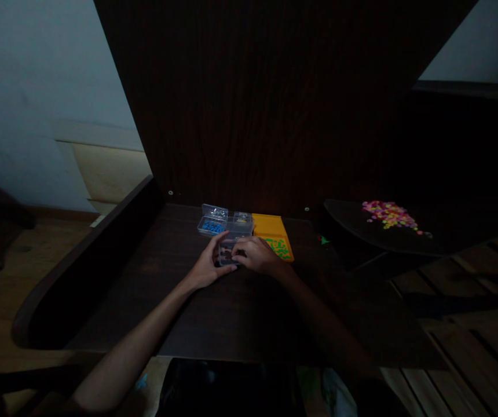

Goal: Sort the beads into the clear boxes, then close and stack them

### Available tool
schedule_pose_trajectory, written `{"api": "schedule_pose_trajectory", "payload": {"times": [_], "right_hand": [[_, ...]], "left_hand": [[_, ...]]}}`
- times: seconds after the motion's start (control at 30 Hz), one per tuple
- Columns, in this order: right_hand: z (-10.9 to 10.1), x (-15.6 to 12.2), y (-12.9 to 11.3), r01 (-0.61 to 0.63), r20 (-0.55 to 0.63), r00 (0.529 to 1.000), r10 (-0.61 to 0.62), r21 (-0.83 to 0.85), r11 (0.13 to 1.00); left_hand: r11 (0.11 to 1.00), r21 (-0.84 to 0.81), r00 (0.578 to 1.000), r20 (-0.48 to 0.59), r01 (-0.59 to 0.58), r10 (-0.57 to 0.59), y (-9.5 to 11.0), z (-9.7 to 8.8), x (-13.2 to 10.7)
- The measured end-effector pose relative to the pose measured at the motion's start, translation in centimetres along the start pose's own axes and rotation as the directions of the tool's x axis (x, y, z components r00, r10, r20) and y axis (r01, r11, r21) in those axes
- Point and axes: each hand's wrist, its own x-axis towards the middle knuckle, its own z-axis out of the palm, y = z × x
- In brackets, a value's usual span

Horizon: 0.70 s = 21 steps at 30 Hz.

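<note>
My left hand (209,264) is curved around the left side of a clear plastic box (225,260), its thumb along the near edge and its fingers toward the back. Small dark pieces show faintly inside that box. Over the box's right part, my right hand (255,253) is closed with its fingertips pinched together; whatever they hold is too small and dim to make out. Behind my left hand stands a lidded clear box of blue pieces (213,226), its lid raised. A yellow case (268,223) lies open beside my right hand, with green pieces (280,249) in its near half.
The dark wooden desk (145,289) has a raised side panel (88,260) at left and a tall back panel (275,116). Another small clear box (243,218) stands behind the hands. On a side shelf (348,223) at right lies a pile of pink and yellow pieces (390,214).
</note>
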Motion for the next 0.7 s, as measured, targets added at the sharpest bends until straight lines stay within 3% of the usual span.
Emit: {"api": "schedule_pose_trajectory", "payload": {"times": [0.47,0.7], "right_hand": [[-0.8,-0.1,0.0,0.011,0.08,0.997,-0.013,0.025,1.0],[-1.0,-0.5,0.4,0.005,-0.059,0.998,0.0,0.096,0.995]], "left_hand": [[1.0,-0.006,0.999,0.037,0.018,-0.018,-0.2,0.2,-0.1],[1.0,0.0,1.0,-0.018,0.013,-0.013,0.2,0.0,0.0]]}}
